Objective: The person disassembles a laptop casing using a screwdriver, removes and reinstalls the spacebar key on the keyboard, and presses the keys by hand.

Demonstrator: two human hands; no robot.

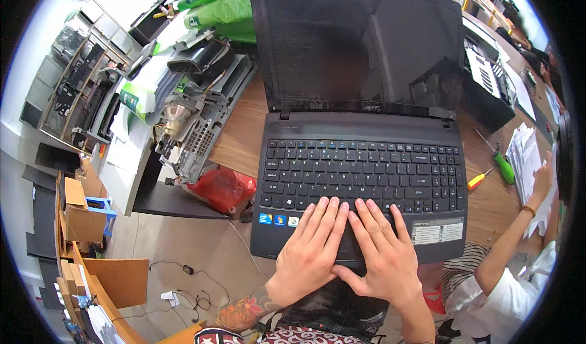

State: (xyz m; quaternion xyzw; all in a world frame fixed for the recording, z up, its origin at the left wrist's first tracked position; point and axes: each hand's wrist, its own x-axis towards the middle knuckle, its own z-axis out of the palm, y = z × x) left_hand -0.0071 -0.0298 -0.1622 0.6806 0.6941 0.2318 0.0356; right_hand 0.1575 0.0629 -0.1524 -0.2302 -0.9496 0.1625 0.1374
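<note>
A black laptop point(360, 127) stands opened up in front of me, its dark screen point(397, 51) reflecting the room. Both my hands lie flat on its palm rest, just below the keyboard point(360, 172). My left hand point(309, 246) has its fingers stretched out, the tips reaching the bottom row of keys. Beside it, my right hand point(386, 252) lies with fingers spread and the thumb pointing toward the left wrist. Neither hand holds anything. Between them the touchpad is mostly covered.
Right of the laptop lie a green-handled screwdriver point(503, 166) and a yellow-handled screwdriver point(478, 179). Another person's arm point(510, 234) reaches toward papers point(525, 155) there. On the left are a metal chassis point(207, 124), a red plastic bag point(224, 188) and green bags point(223, 15). Cables point(195, 295) lie on the floor.
</note>
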